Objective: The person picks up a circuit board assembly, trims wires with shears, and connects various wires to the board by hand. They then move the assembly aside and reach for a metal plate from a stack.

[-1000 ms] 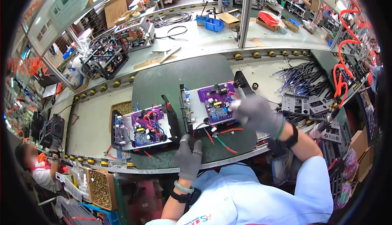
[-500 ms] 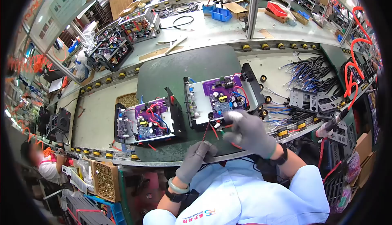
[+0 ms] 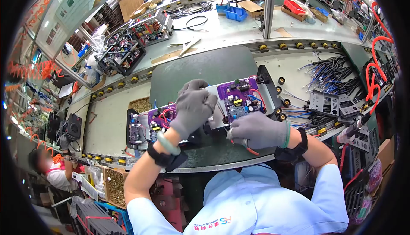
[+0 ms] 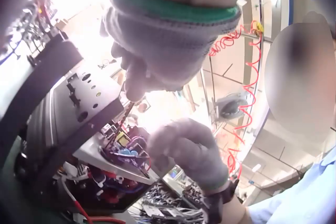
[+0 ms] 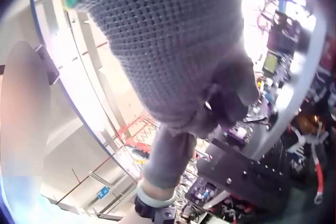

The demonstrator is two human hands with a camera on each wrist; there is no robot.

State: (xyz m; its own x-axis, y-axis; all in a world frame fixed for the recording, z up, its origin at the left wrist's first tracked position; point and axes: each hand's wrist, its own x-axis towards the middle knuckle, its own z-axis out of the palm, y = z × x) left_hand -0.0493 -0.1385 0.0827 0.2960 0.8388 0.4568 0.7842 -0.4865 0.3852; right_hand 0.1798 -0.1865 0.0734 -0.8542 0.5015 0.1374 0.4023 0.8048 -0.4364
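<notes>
My gloved left hand (image 3: 194, 109) is raised over the front panel of the right-hand open chassis (image 3: 273, 96), pinching a thin twisted wire (image 4: 126, 110) that runs down toward the board. At that chassis's near edge, my gloved right hand (image 3: 258, 130) has curled fingers, with a small metallic thing (image 5: 208, 106) glinting among them; I cannot tell its kind. Close by those fingertips, a thick red lead (image 3: 252, 151) hangs out. A purple circuit board (image 3: 235, 100) with red and blue wires lies inside the chassis. The second open chassis (image 3: 133, 128), to the left, is partly hidden behind my left arm.
Both chassis sit on a dark green board (image 3: 196, 64) over the line. Black and blue cables (image 3: 329, 75) and grey perforated panels (image 3: 322, 102) lie at the right. Black rollers (image 3: 282, 80) stand beside the chassis. A blue bin (image 3: 235, 14) is on the far bench.
My left hand went from the near edge to the twisted wire and has lifted up and forward over the panel. The right hand came down from above the board to the chassis's near edge.
</notes>
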